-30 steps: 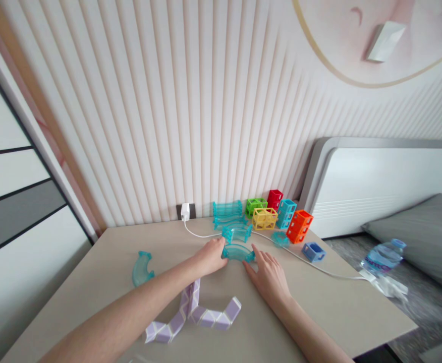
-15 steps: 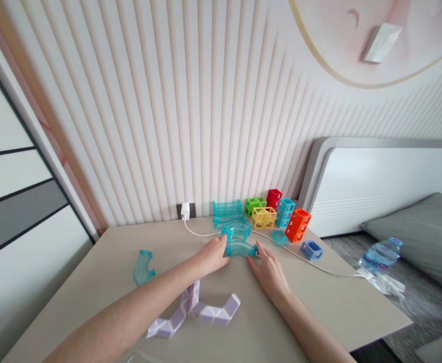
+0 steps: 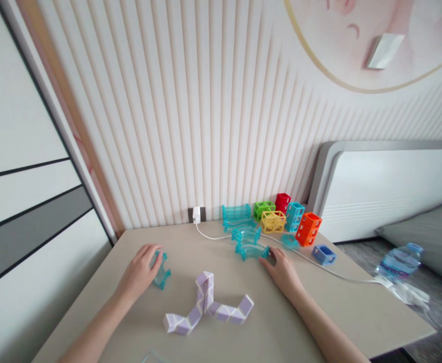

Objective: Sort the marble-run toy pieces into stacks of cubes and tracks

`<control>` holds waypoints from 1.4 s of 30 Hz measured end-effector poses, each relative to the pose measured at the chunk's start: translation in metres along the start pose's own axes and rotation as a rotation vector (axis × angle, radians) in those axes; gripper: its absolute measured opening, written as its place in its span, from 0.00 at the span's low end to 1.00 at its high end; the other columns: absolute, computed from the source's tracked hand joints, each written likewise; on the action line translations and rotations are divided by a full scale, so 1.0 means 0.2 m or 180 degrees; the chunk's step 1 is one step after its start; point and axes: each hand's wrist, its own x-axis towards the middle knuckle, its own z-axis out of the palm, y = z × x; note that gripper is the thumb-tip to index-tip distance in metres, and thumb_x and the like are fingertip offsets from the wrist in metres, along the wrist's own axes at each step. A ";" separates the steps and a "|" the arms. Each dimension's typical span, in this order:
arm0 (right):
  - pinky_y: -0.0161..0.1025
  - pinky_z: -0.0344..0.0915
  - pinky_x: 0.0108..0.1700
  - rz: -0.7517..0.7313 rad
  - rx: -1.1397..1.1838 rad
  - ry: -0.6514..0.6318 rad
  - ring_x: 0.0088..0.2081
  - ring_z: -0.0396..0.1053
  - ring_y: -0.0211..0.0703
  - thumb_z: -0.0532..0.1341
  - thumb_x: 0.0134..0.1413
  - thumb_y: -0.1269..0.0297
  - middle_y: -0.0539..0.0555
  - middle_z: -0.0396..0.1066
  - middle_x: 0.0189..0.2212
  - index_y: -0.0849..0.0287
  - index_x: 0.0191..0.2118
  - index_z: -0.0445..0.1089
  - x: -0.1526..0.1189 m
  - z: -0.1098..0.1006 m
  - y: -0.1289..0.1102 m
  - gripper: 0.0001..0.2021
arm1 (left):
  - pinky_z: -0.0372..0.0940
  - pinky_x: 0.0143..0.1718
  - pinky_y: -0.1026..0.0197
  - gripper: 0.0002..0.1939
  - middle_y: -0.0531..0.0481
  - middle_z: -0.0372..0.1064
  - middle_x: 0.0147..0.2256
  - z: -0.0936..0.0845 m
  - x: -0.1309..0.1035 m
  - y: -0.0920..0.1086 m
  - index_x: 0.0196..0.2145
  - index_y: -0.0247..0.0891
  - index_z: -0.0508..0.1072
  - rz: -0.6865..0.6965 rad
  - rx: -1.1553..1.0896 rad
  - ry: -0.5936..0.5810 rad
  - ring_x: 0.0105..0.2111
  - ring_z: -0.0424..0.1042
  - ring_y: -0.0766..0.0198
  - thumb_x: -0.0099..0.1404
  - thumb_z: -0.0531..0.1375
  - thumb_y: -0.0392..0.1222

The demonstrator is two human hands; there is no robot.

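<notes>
On the left of the table, my left hand (image 3: 142, 265) grips a curved teal track piece (image 3: 162, 275), its fingers round the piece's left side. My right hand (image 3: 280, 268) pinches the right end of another curved teal piece (image 3: 252, 251). Behind that one lies a similar teal piece (image 3: 246, 234), and more teal pieces (image 3: 236, 213) stand by the wall. Between my forearms rests a lilac and white folding snake puzzle (image 3: 206, 305), touched by neither hand.
Red (image 3: 282, 202), green, yellow (image 3: 273, 221), teal and orange (image 3: 309, 229) block frames stand at the back right of the table (image 3: 221, 343). A blue frame (image 3: 323, 254) is near a white cable. A bottle (image 3: 400, 259) lies beyond the right edge.
My left hand has left the front teal piece and moved left to the separate curved one, which is now turned. My right hand stays at the front piece. The view has shifted slightly.
</notes>
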 end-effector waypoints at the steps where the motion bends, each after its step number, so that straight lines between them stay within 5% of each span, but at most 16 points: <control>1: 0.50 0.69 0.52 0.0003 0.0004 -0.0003 0.47 0.75 0.59 0.62 0.53 0.49 0.64 0.78 0.47 0.60 0.50 0.76 0.00 0.00 0.00 0.24 | 0.71 0.50 0.50 0.11 0.45 0.77 0.40 0.00 -0.04 -0.03 0.42 0.43 0.72 -0.0072 0.0008 0.0032 0.44 0.77 0.52 0.72 0.52 0.48; 6: 0.51 0.69 0.51 0.0022 -0.0048 -0.0008 0.46 0.76 0.60 0.61 0.53 0.48 0.64 0.78 0.46 0.59 0.47 0.76 0.01 -0.01 0.00 0.23 | 0.71 0.51 0.49 0.13 0.45 0.78 0.41 0.02 -0.09 -0.02 0.42 0.44 0.73 -0.0270 -0.0091 -0.0057 0.46 0.76 0.51 0.71 0.52 0.51; 12: 0.52 0.70 0.50 0.0012 -0.0087 -0.0015 0.45 0.76 0.60 0.61 0.53 0.48 0.66 0.78 0.45 0.62 0.47 0.75 0.00 -0.01 0.00 0.24 | 0.69 0.56 0.47 0.16 0.43 0.77 0.47 0.00 -0.11 0.01 0.46 0.42 0.76 -0.0239 -0.0026 -0.0644 0.50 0.75 0.50 0.70 0.55 0.53; 21: 0.51 0.69 0.52 0.0001 -0.0084 -0.0022 0.46 0.76 0.60 0.59 0.53 0.46 0.67 0.76 0.45 0.65 0.50 0.73 0.00 0.00 0.01 0.28 | 0.64 0.62 0.50 0.21 0.48 0.71 0.59 -0.12 -0.15 -0.10 0.56 0.52 0.75 0.0270 -0.0444 -0.1483 0.59 0.70 0.51 0.65 0.65 0.49; 33: 0.52 0.69 0.51 0.0006 -0.0059 0.0045 0.46 0.75 0.61 0.58 0.52 0.43 0.67 0.77 0.44 0.63 0.48 0.74 0.00 0.01 0.02 0.28 | 0.63 0.64 0.47 0.19 0.46 0.69 0.59 -0.03 -0.16 -0.18 0.52 0.50 0.78 0.0235 -0.0497 -0.1642 0.59 0.70 0.50 0.63 0.66 0.41; 42: 0.54 0.69 0.52 0.0043 -0.0007 0.0070 0.47 0.75 0.62 0.60 0.50 0.42 0.67 0.75 0.48 0.64 0.53 0.71 0.00 0.03 0.03 0.33 | 0.62 0.63 0.48 0.23 0.47 0.73 0.57 -0.05 -0.13 -0.13 0.56 0.49 0.76 0.0339 -0.0508 -0.1688 0.59 0.69 0.51 0.63 0.67 0.42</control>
